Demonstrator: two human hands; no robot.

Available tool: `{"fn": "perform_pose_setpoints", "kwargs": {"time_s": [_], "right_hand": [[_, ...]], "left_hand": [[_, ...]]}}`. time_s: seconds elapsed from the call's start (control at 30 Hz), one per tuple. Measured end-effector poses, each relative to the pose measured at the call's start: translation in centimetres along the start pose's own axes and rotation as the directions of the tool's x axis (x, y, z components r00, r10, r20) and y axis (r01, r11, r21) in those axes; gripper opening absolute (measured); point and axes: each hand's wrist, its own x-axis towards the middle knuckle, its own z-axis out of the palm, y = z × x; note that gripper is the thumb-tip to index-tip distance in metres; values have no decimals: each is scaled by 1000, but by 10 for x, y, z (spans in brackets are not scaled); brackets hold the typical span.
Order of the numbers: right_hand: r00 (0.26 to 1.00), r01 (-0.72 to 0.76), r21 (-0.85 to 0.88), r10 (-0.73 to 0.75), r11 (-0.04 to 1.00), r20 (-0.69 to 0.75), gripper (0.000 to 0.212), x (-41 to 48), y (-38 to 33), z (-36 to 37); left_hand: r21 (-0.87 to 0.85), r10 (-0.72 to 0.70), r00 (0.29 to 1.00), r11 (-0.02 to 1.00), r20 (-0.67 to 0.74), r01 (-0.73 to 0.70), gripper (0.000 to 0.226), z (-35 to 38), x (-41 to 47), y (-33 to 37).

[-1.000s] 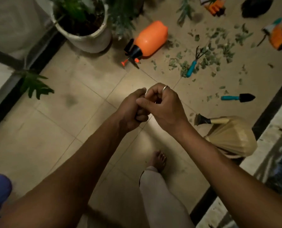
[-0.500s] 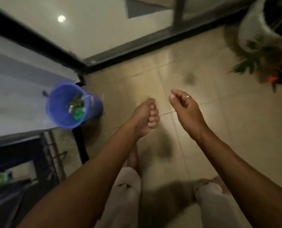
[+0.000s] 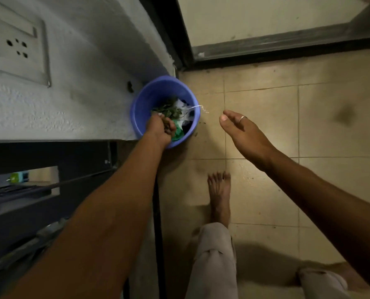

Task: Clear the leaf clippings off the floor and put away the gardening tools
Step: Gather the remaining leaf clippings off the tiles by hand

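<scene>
Left grip: left hand (image 3: 159, 129) is inside the bucket mouth, fingers curled round a clump of leaf clippings (image 3: 168, 125).
Right hand: right hand (image 3: 242, 131) hangs just beside the bucket, fingers loose, holding nothing.
Bucket: blue bucket (image 3: 136, 113) stands against the wall, leaves and scraps inside; a white string (image 3: 198, 107) trails over its rim.
Risk: clippings clinging to the palm may scatter onto the tiled floor (image 3: 266, 126) if the hand lifts out early; a wrist knock could tip the bucket.

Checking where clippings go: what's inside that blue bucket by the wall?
The blue bucket holds leaf clippings, white and green scraps, and a white string over its rim. The left hand, gripping more clippings, covers part of the contents; the bottom is hidden.
</scene>
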Motion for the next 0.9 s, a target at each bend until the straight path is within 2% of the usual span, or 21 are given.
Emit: {"fn": "perform_pose_setpoints", "kwargs": {"time_s": [0.03,0.13,0.27,0.33,0.4,0.5,0.6,0.7,0.9], "right_hand": [[1000,-6,-7,6,1000,6,63,2,3,4],[1000,-12,-36,13,999,20,64,1,11,6],[1000,-22,-34,22,999,11,64,-2,13,-4],[999,-26,-7,26,1000,-22,61,-5,11,-13],[997,-8,15,9,1000,-80,53,-11,8,-25],[980,21,55,-9,998,-198,31,-24,8,-47],[956,29,149,16,988,-294,24,-44,20,-80],[918,64,259,45,964,-393,26,-81,36,-124],[803,126,403,145,906,-578,28,-180,92,-228]], "left_hand": [[-73,2,1000,997,-9,-3,41,3,7,2],[-231,-6,999,973,-37,-2,65,8,23,4],[-258,-51,999,965,16,54,86,12,10,6],[-192,-22,1000,981,-15,18,79,17,-7,4],[-32,81,995,996,-64,-83,61,23,-33,-1],[153,207,978,967,10,-206,31,40,-81,-17],[264,249,962,926,113,-270,28,72,-128,-53],[328,266,929,880,258,-343,28,116,-172,-106],[491,200,843,736,500,-466,32,213,-276,-229]]}}
